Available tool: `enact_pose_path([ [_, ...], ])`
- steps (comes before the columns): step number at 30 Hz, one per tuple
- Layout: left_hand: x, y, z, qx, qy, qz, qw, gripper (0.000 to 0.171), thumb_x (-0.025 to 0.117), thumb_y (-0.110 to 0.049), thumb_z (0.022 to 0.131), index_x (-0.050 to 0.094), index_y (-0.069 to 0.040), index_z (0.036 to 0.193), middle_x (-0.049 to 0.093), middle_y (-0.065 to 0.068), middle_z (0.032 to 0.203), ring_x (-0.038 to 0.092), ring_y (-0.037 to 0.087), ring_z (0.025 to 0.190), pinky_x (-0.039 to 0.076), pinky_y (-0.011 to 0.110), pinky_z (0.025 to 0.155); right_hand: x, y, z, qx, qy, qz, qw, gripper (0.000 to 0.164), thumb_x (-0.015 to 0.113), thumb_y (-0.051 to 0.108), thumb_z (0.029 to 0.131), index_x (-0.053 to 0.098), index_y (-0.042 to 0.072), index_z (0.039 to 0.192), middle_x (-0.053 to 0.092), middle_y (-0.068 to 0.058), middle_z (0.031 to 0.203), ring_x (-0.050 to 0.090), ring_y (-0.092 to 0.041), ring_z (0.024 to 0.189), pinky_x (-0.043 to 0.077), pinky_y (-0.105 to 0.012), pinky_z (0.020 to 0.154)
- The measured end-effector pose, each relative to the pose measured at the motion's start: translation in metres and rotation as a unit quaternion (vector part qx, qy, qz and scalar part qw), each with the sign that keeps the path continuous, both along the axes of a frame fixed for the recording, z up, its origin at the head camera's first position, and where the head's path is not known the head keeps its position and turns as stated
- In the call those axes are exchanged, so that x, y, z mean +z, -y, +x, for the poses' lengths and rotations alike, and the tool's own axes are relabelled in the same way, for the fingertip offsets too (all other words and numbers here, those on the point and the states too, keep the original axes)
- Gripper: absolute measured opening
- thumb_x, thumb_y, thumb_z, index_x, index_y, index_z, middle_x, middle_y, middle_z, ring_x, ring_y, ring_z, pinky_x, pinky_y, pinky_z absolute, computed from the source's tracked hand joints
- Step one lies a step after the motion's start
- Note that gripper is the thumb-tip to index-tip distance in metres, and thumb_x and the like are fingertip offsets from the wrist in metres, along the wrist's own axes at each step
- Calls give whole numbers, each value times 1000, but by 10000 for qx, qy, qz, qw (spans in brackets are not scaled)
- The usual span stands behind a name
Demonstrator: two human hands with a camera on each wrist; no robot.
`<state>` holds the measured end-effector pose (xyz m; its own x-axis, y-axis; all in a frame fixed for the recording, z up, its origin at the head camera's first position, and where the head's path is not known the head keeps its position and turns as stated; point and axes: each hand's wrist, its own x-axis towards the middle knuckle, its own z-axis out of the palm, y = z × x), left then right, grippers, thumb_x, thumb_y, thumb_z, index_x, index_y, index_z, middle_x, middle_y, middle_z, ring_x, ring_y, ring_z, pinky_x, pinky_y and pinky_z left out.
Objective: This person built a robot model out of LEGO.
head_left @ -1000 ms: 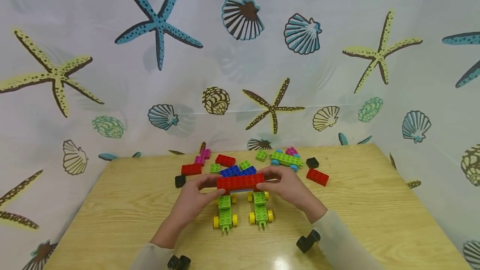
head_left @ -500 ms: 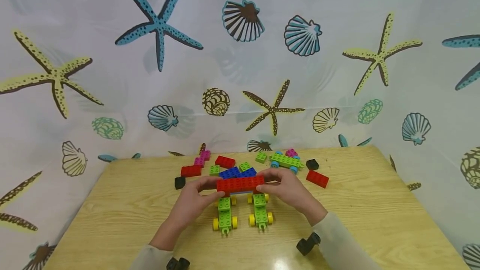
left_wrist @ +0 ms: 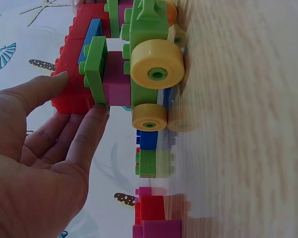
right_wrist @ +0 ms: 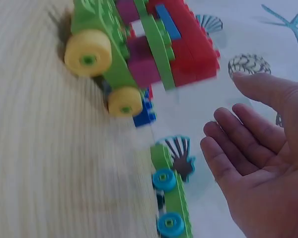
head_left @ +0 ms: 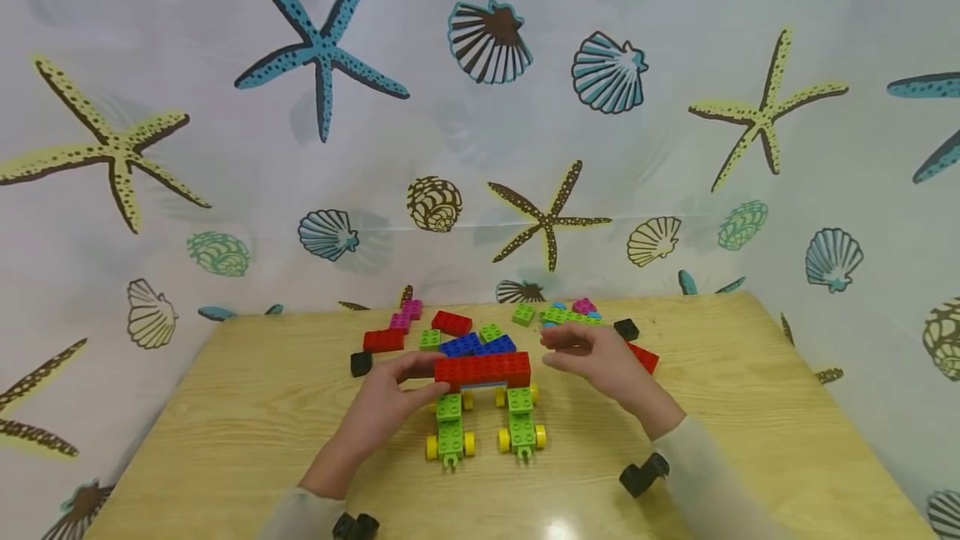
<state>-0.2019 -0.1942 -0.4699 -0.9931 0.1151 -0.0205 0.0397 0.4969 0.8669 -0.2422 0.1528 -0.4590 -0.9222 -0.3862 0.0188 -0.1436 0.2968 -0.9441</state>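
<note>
Right hand [head_left: 603,365] has come off the right end of the red beam [head_left: 482,370] and pulled back to the right; beam and left hand [head_left: 382,407] sit where they were. Right fingers now relaxed and spread a little, just beside the beam end with a gap. Left hand pinches the other end, thumb on the near face, fingers behind and under.

Beam's at the middle of the table [head_left: 225,415], bridging two green wheeled bases, left [head_left: 450,437] and right [head_left: 521,433]. Beam long axis runs left-right, roughly parallel to the table's far edge. Bases run the other way, side by side, hooks pointing at the person, yellow wheels [head_left: 540,437] down. Stack from the left wrist: base, purple brick [left_wrist: 117,87], green plate [left_wrist: 95,69], red on top; blue strip [left_wrist: 91,39] under the beam between the supports.

Blue bricks [head_left: 495,346] close behind the beam. Right hand partly covers the green car [head_left: 567,317] with blue wheels and a red brick [head_left: 644,359]. Further out: black brick [head_left: 626,329] at right, another [head_left: 361,363] at left, more red bricks [head_left: 384,340], small green bricks [head_left: 430,339], pink bricks [head_left: 401,322]. Starfish-and-shell cloth [head_left: 480,127] stands behind the lot.
</note>
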Motion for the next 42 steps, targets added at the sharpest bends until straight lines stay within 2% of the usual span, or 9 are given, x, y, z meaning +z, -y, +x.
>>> enact_pose_path([
  [3,2,1,1,-30,-17,-24,10000,40,83,-27,104,76,-18,143,79,6,139,70,31,136,53,61,122,-1,-16,-7,-117,-137,125,9998,44,76,20,108,69,0,147,69,-27,150,71,-40,137,61,-51,115],
  [8,3,0,2,-12,28,-32,10000,40,82,-26,104,75,-18,143,78,6,140,70,31,136,53,61,121,-2,-38,-16,-326,-188,356,9987,48,76,23,109,67,-1,149,70,-24,151,70,-40,137,60,-54,115],
  [12,3,-1,2,22,44,-30,10000,41,83,-27,104,75,-17,143,78,6,140,70,31,136,53,61,122,-2,-55,-24,-570,-187,581,9965,48,76,24,109,67,0,150,70,-21,152,69,-39,138,60,-50,114],
  [17,3,-1,2,-5,41,-58,10000,42,83,-27,104,75,-17,143,78,7,140,70,32,136,53,62,122,-2,-79,-35,-752,-130,852,9934,48,74,22,110,65,1,153,67,-22,156,66,-41,141,61,-47,116],
  [22,2,0,1,3,11,-81,10000,42,83,-27,103,75,-18,143,78,7,140,70,33,137,53,62,122,-6,-100,-48,-815,-101,1107,9905,52,73,23,110,61,1,156,60,-24,163,58,-48,149,55,-57,122],
  [26,2,2,1,38,24,-78,10000,42,83,-27,104,75,-18,144,78,7,141,69,34,138,53,62,122,-11,-109,-58,-830,-26,1224,9890,56,72,24,111,58,-2,158,58,-27,164,52,-52,153,48,-62,127],
  [33,0,1,1,44,84,-21,10000,41,83,-27,104,75,-19,143,78,7,141,69,32,137,53,62,122,-24,-118,-71,-786,251,1283,9883,57,73,19,109,56,-4,158,54,-30,166,48,-53,155,48,-64,126],
  [42,-2,0,0,-18,42,23,10000,41,83,-28,104,76,-19,143,78,5,141,70,31,136,52,62,122,-27,-116,-77,-704,510,1434,9858,58,75,14,107,56,0,160,51,-28,169,44,-53,159,42,-64,131],
])
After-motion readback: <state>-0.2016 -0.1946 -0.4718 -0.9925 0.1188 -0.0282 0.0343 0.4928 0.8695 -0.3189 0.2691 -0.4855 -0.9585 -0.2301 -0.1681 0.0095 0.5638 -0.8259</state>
